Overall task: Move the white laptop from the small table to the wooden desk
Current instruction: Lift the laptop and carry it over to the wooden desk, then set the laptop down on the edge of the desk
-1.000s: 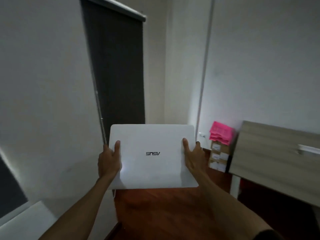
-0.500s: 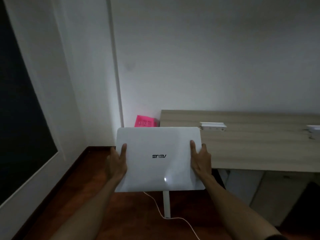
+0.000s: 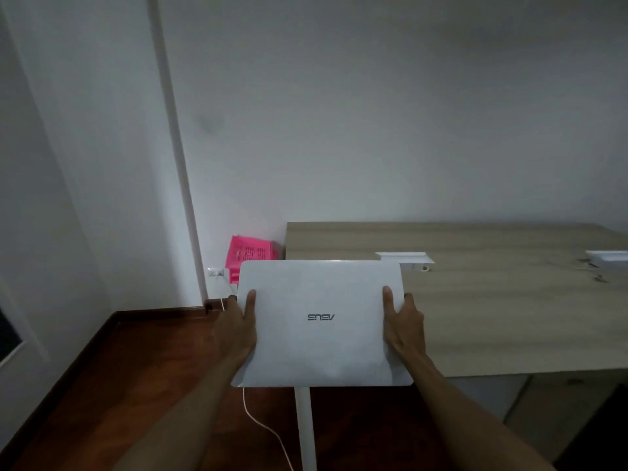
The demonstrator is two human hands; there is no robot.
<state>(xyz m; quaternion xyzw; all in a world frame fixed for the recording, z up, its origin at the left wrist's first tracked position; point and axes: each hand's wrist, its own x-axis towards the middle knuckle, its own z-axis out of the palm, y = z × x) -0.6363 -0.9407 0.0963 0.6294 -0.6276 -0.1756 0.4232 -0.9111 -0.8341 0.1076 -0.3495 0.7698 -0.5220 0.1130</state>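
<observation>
Head view: left hand (image 3: 238,329) and right hand (image 3: 404,326) hold the closed white laptop (image 3: 323,328) by its sides, over the near left corner of the wooden table (image 3: 492,317).

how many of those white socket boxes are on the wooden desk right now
2. One white box sits mid-desk, just beyond the laptop's far right corner. The other is at the right frame edge, cut off. More may lie out of view on the desk.
</observation>
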